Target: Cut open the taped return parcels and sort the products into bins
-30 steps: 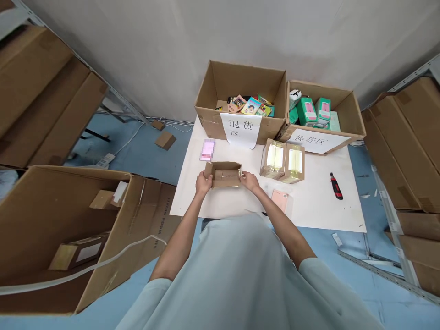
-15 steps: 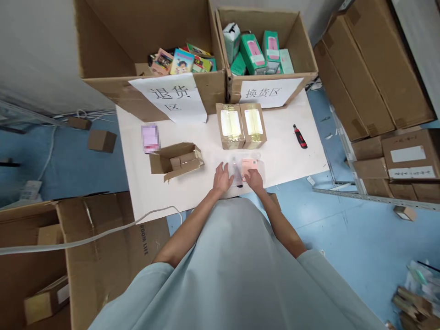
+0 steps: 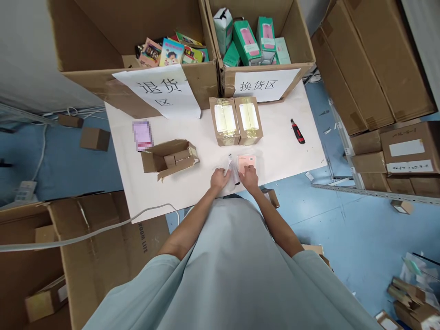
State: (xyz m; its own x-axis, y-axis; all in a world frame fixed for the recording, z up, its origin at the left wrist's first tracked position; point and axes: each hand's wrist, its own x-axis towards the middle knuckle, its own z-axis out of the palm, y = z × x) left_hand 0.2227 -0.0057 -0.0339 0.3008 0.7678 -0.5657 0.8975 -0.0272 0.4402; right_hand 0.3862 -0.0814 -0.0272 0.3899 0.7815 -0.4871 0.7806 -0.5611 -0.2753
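My left hand has its fingers drawn together on the left part of a crinkled clear plastic wrapping. A slim, pale item with a dark tip lies between my hands; its kind is hard to make out. My right hand is curled over the lower edge of a flat pink box with a small barcode, which sits in clear plastic. Both hands rest near the front edge of the white table. Just behind them two taped cardboard boxes stand side by side.
An open small carton and a blurred purple pack lie to the left. A red-black utility knife lies right. Two large bins at the back hold booklets and green boxes. A white cable crosses the lower left.
My left hand's spread fingers have closed in on the plastic. My right hand's fingers have curled over the pink box. The camera view has shifted slightly.
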